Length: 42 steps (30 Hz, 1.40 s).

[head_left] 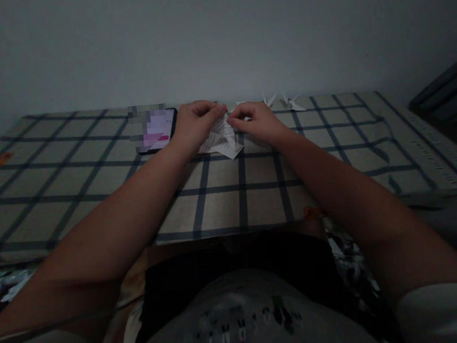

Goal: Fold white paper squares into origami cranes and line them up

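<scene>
On the checked cloth [92, 172], a phone [156, 129] lies left of the folded paper [223, 140], paper cranes [288, 102] behind.

One folded paper [226, 139], one phone [156, 128], two paper cranes [269, 99] [293, 102], one checked cloth [93, 178].

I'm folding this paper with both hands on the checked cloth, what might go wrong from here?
The left hand and right hand pinch the folded paper at one small spot; a hard pull there might tear it. The light is dim, so a crease may land off line. The phone lies close beside the left hand and might get nudged.
</scene>
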Available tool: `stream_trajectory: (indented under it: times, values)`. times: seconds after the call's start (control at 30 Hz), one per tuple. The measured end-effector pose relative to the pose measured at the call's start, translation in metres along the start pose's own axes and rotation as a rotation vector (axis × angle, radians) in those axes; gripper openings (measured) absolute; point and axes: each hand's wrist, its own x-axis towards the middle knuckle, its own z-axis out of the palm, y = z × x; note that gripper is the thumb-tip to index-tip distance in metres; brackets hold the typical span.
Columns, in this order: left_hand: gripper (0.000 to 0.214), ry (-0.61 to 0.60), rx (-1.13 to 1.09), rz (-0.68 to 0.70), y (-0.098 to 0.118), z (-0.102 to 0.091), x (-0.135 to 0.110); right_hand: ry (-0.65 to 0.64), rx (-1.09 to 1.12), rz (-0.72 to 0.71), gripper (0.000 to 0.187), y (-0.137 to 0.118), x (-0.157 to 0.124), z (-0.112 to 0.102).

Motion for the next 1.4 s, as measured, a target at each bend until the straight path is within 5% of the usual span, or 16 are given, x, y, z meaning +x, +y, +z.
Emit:
stream_trajectory:
  times: [0.33,0.63,1.0,1.4]
  values:
    - [0.041,-0.042,0.043,0.077,-0.007,-0.003,0.002,-0.013,-0.019,-0.011,0.013,-0.001,0.0,0.0]
    - [0.026,-0.083,0.11,0.066,-0.006,-0.004,-0.001,0.064,-0.038,-0.022,0.011,0.003,0.001,-0.002]
    - [0.016,-0.085,0.059,0.01,-0.001,-0.003,-0.002,-0.02,-0.059,-0.008,0.015,0.002,0.001,-0.003]
    - [0.031,-0.176,-0.083,-0.156,-0.007,0.002,0.001,0.178,-0.132,-0.086,0.021,0.004,0.005,-0.012]
